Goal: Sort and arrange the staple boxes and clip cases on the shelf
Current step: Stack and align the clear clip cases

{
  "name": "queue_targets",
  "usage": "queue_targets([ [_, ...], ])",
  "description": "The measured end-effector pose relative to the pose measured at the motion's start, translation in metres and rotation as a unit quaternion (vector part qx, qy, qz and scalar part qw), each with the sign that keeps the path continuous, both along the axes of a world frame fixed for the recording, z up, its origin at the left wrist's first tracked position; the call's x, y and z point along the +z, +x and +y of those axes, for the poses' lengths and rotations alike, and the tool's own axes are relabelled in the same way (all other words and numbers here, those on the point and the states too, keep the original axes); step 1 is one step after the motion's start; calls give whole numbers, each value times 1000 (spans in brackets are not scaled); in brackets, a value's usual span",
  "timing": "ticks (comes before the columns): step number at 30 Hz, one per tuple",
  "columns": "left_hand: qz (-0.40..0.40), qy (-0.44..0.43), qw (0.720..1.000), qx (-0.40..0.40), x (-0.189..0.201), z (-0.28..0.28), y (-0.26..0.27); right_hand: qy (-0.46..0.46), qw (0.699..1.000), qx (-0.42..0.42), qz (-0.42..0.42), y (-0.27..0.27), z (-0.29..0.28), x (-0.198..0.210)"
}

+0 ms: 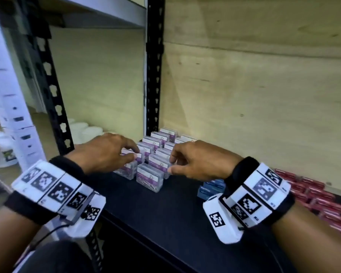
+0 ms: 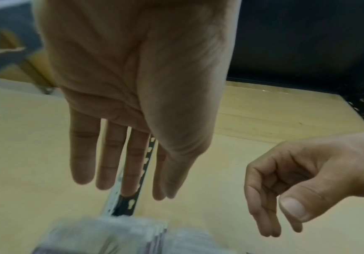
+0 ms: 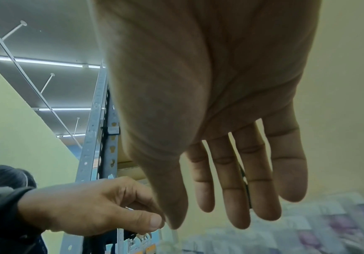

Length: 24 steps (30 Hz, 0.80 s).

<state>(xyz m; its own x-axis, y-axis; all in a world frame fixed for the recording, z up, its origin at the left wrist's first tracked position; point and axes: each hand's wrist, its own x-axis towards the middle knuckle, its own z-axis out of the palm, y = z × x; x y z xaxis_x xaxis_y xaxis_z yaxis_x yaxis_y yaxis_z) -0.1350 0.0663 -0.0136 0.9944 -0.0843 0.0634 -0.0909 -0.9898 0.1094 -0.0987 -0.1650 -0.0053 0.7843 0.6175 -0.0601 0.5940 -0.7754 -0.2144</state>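
Several clear clip cases with purple labels (image 1: 149, 178) stand in two rows on the black shelf (image 1: 165, 213), running back toward the wall. My left hand (image 1: 135, 153) hovers over the left row, fingertips on the top of one case, holding nothing. My right hand (image 1: 170, 164) sits at the right row's front, fingers loosely bent beside a case. In the left wrist view my left hand (image 2: 137, 190) shows straight fingers above blurred cases (image 2: 102, 237). The right wrist view shows my right hand (image 3: 207, 220) with extended fingers over the cases (image 3: 306, 228).
Blue staple boxes (image 1: 211, 189) lie under my right wrist, and red boxes (image 1: 313, 194) line the wall to the right. A black slotted upright (image 1: 154, 75) stands behind the cases against a wooden back panel (image 1: 244, 95). White tubs (image 1: 83, 131) sit on the neighbouring shelf at left.
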Motion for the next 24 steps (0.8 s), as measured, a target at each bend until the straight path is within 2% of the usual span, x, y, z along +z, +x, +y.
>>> queue_targets([
  [5, -25, -63, 998, 15, -28, 23, 6, -24, 1000, 3, 10, 8, 30, -8],
  [12, -86, -130, 987, 40, -44, 44, 16, -32, 999, -4, 40, 18, 53, -10],
  [19, -81, -187, 978, 37, -52, 44, 14, -21, 998, -21, 48, 21, 61, -18],
  [24, -58, -197, 977, 51, -51, 44, 11, -1, 998, -26, 62, 21, 60, -20],
])
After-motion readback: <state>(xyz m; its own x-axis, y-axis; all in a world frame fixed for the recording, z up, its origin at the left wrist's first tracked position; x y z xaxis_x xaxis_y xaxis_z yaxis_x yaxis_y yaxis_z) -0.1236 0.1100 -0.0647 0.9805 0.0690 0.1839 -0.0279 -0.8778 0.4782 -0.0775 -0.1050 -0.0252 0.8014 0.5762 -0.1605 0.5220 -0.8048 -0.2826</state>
